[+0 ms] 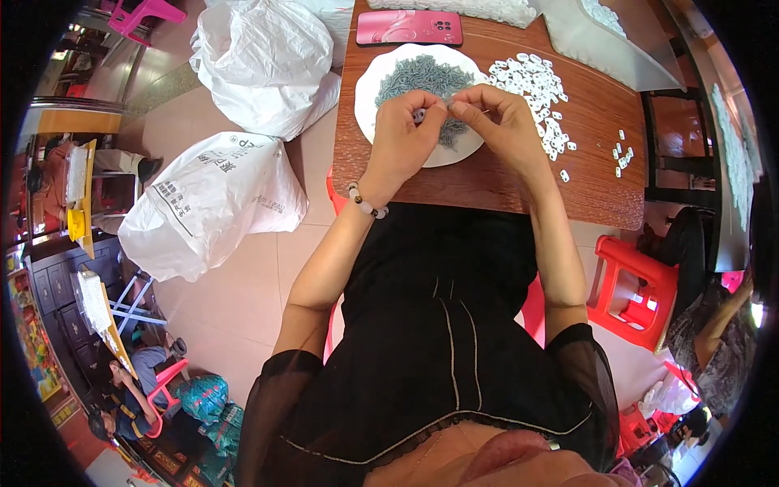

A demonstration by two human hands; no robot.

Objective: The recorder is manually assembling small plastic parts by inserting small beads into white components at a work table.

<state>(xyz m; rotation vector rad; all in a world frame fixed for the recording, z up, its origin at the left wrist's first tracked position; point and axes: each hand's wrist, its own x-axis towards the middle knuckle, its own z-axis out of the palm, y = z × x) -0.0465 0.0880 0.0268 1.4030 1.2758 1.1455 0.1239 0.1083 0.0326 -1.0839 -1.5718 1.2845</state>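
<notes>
Both my hands are raised over a white scalloped plate [367, 75] heaped with small grey-blue pin-like pieces [418, 75]. My left hand [406, 142] is closed in a pinch, with a small white plastic piece with holes [419, 116] showing between its fingers. Close beside it, my right hand [507, 126] pinches thumb against forefinger, its tips almost meeting the left ones. Whatever sits in the right fingertips is too small to make out. Many more white pieces with holes [531, 85] lie loose on the wooden table [503, 191], right of the plate.
A pink phone [410, 28] lies at the table's far left edge. Beyond the white pieces stands a pale tray [608, 53]; a few pieces [623, 154] are scattered rightward. White sacks [219, 203] fill the floor at left, and a red stool [637, 284] stands at right. Other people sit nearby.
</notes>
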